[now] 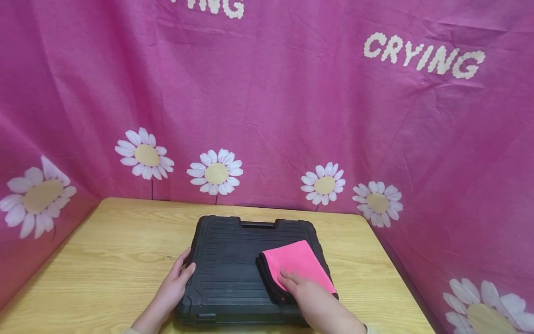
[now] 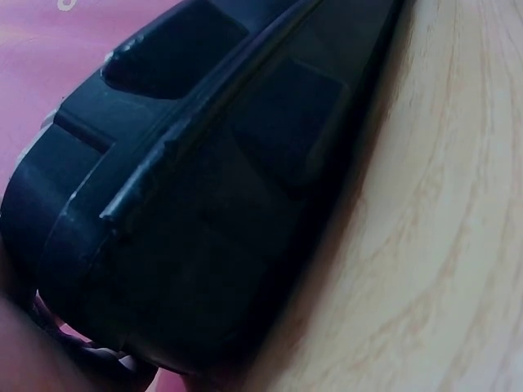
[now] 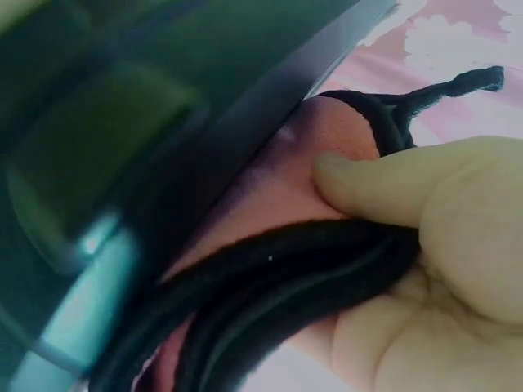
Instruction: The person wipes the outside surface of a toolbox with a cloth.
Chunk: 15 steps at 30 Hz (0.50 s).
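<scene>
Bracing the black carrying case [image 1: 227, 271] at left with our straight-fingered left hand [image 1: 177, 278], we should wipe evenly, our right hand [image 1: 308, 295] pinching the folded pink cloth [image 1: 293, 260].

Magenta cloth [image 1: 267, 93] bearing 6 daisies [image 1: 216, 173] hangs behind a wooden table [image 1: 125, 246].

From afar I'm viewing a draped booth [image 1: 62, 93], though I'm not managing to tell whether a home or studio is housing it: magenta fabric [image 1: 267, 93] is hanging beyond the far edge and both side edges of the wooden table [image 1: 137, 241], displaying 6 daisies [image 1: 217, 174] and the word CRYING [image 1: 424, 56].
</scene>
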Motion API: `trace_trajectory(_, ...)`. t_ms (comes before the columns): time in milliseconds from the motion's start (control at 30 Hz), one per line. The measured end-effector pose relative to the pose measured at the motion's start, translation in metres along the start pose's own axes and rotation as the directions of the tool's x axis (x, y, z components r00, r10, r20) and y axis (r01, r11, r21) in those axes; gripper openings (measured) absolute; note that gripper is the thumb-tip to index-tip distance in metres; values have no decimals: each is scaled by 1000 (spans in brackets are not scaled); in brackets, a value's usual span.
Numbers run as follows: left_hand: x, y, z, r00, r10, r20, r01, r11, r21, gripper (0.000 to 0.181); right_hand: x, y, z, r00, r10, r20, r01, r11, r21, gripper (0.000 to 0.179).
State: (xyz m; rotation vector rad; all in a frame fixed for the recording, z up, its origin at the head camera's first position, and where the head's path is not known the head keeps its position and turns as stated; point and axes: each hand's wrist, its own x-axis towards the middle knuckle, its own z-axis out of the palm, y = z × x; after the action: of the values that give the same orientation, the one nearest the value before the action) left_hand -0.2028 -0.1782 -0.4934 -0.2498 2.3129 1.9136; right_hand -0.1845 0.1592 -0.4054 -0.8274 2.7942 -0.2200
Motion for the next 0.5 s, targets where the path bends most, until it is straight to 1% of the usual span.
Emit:
trace_trajectory(67,0,0,0,1000,0,-1,0,1000,5,66,-5,3,6,1000,-21,15,21,1000,17,66)
trace_trajectory(133,0,-1,0,1000,1,-4,-1,1000,13,65,-8,7,11,999,-26,46,23,997,67,76)
trace_trajectory(200,1,-1,0,1000,3,-7,-3,1000,20,65,-11,14,20,997,-62,42,58,994,91,80)
trace_trajectory(233,1,-1,0,1000,3,-9,-3,1000,21,65,-12,17,25,997,-67,47,61,992,111,85)
trace_trajectory(300,1,-1,0,1000,3,-10,-2,1000,22,65,-14,24,33,995,-71,63,59,984,167,85)
trace_trajectory(367,1,-1,0,1000,4,-10,-3,1000,22,65,-17,31,43,993,-118,28,112,983,148,82)
trace_trajectory(467,0,-1,0,1000,9,-10,-9,1000,26,64,-21,36,53,986,-165,-13,165,978,124,75)
trace_trajectory(500,0,-1,0,1000,11,-10,-11,1000,28,64,-23,36,54,980,-194,-38,197,976,89,73)
